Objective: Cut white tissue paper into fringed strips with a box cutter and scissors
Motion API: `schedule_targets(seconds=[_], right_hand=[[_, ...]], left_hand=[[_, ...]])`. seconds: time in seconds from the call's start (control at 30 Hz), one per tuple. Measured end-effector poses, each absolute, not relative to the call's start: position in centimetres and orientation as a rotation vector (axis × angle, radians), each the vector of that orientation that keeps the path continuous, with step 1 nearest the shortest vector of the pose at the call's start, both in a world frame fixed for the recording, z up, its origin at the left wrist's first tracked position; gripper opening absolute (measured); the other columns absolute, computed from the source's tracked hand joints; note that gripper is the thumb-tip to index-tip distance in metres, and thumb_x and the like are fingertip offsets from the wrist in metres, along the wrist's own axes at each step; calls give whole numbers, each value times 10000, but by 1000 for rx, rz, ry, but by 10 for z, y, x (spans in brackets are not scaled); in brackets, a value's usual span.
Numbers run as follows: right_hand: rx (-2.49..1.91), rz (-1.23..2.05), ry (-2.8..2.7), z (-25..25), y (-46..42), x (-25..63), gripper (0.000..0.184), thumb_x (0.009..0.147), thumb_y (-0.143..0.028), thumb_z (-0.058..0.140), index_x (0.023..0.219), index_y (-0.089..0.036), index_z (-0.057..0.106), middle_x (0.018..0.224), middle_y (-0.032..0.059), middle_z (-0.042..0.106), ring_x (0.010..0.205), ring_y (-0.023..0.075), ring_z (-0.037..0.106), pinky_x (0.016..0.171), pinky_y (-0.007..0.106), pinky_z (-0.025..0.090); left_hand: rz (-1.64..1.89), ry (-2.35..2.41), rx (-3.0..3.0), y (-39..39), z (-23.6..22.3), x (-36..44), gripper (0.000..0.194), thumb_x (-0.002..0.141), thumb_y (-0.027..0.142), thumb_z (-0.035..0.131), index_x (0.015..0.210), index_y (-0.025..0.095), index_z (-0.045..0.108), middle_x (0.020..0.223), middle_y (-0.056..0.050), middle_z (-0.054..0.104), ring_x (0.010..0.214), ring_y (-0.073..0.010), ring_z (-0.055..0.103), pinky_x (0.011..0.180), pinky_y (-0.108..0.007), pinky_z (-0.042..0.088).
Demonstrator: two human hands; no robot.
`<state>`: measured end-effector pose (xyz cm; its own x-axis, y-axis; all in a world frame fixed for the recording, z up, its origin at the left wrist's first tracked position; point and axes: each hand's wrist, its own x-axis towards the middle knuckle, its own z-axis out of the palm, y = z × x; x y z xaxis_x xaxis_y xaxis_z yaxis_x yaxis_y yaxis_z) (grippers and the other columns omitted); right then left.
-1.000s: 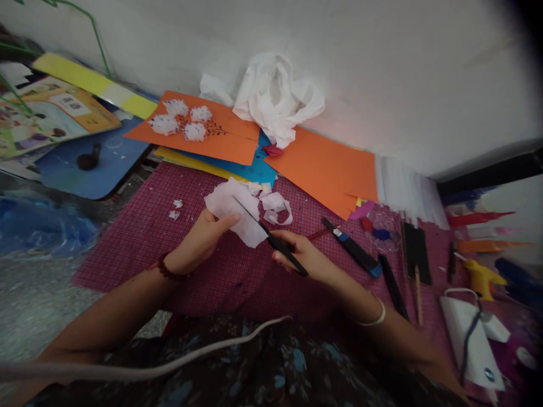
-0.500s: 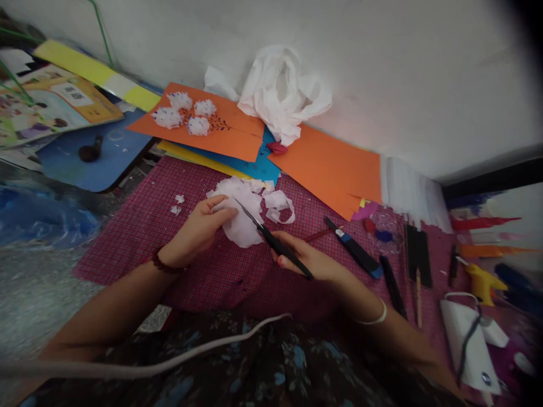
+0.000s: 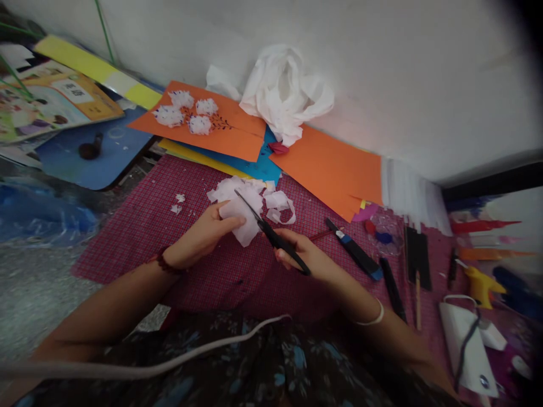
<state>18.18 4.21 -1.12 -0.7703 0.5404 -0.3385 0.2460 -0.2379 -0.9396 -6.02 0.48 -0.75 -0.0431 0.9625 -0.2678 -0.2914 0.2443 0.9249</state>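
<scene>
A piece of white tissue paper [image 3: 242,230] is pinched between the thumb and fingers of my left hand [image 3: 206,233]. My right hand [image 3: 303,249] grips black-handled scissors [image 3: 283,244], whose blades point up and left along the edge of that paper. Beyond the held piece, crumpled white paper scraps [image 3: 224,187] lie on the red checked cloth [image 3: 139,237]. A curled white paper strip [image 3: 280,207] rests just right of the blades. Small torn bits [image 3: 178,203] sit to the left.
At the back lie an orange sheet with white paper flowers [image 3: 237,138], a plain orange sheet [image 3: 335,169] and a bunched white paper heap [image 3: 284,93]. On the right are a utility knife [image 3: 354,249], a yellow glue gun [image 3: 482,285] and a white power strip [image 3: 469,345].
My left hand has turned and shifted slightly right and down with the paper. The scissor blades have moved a little up and left against it.
</scene>
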Motion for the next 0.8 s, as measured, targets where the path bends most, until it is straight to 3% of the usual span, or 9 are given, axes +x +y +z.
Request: schedule_targets(seconds=[0.13,0.27,0.5,0.63,0.8], right_hand=[[-939,2070,-1805,-10,44,182,747,849,-679,709,1361,-165,532,771,-37,496,568,94,436,500,253,374],[-800,1953,-1959,0,51,189,831,875,-749,624,1460,-182,460,937,37,545,768,152,521,669,303,478],[-843,1969,-2120,16,58,220,846,886,-741,609,1504,-186,449,1074,99,581,954,236,567,853,391,526],[-778,2083,-2209,16,57,223,855,893,-687,646,1522,-154,420,1094,118,593,975,249,583,876,406,531],[-736,2059,-2244,16,59,213,818,900,-615,674,1526,-144,437,1028,88,612,915,212,577,795,348,532]], left_hand=[[1084,1212,925,2,-13,-59,236,704,282,815,916,204,746,853,-28,769,812,-203,698,770,-331,566],[1172,1205,857,0,-9,-59,302,692,277,827,970,207,729,944,-47,769,901,-217,703,816,-343,573],[1409,1081,508,8,5,-75,229,737,313,770,929,207,704,861,-31,736,644,-158,645,563,-284,554],[1439,1045,499,11,1,-77,180,732,288,802,840,190,696,863,-31,754,635,-143,659,561,-268,574],[1412,1200,591,10,-1,-71,238,702,262,824,902,189,717,867,-30,761,668,-152,678,579,-279,579]])
